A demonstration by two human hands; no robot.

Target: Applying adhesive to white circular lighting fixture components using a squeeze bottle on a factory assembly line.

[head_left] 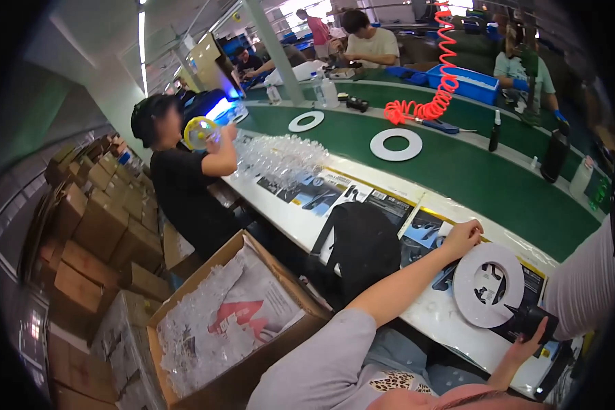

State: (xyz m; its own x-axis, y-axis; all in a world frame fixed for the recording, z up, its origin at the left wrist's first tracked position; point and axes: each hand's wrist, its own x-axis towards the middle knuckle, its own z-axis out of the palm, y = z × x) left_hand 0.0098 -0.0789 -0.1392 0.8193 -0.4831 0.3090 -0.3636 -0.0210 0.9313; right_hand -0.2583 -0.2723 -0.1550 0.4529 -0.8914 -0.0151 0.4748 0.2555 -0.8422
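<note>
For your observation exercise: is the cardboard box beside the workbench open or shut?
Open. The cardboard box has its flaps spread outward, and clear plastic pieces and a printed sheet show inside it.

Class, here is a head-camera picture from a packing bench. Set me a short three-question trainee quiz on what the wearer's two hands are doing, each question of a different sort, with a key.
1. True or false: the left hand rests at the far edge of the white ring.
2. What does the right hand touch?
A. the red coiled hose
B. a black part at the ring's near edge
C. the open cardboard box
3. Fill in: the white ring lies on a printed ____ on the white bench.

Key: 1 true; 2 B; 3 card.
</note>
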